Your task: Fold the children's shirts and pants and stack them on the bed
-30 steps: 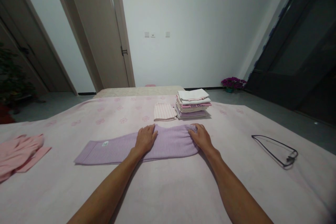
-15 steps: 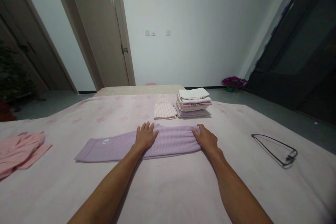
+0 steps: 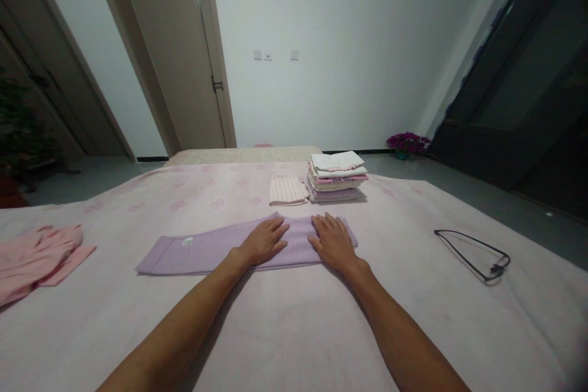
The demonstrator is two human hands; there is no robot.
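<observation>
Pale sheet (image 3: 285, 324): soft-looking, pinkish white with a faint flower print, spread under everything within reach.
Left hand (image 3: 265, 242): palm down on the purple ribbed garment (image 3: 202, 252) near its middle, thumb apart from the fingers, pressing rather than gripping.
Right hand (image 3: 334, 242): also flat on it, just short of the right end, fingers slightly spread; neither hand clamps anything.
Purple garment's place: laid crosswise in front of the person as a long, flat strip, its narrower end to the left, with a small white label (image 3: 187, 241) by the upper edge there.
Ribbed knit's feel: probably light, soft and stretchy, not fragile or slick; pulling from 1 end would likely lengthen it and skew the ribs.
Best hold: likely the 2 ends, every layer pinched together, or a flat palm slid under the middle so the layers stay aligned.
Outer sides: crumpled pink cloth (image 3: 41, 257) far left; thin black loop with a dark lump (image 3: 497, 270) to the right, well apart from the garment.
Beyond the garment: folded striped cloth (image 3: 287, 190) just beside a folded stack (image 3: 337, 187), white on top.
Background: white wall (image 3: 349, 24) with 3 small plates (image 3: 294, 55), brown door (image 3: 177, 67), magenta flowers (image 3: 408, 142) on the floor.
</observation>
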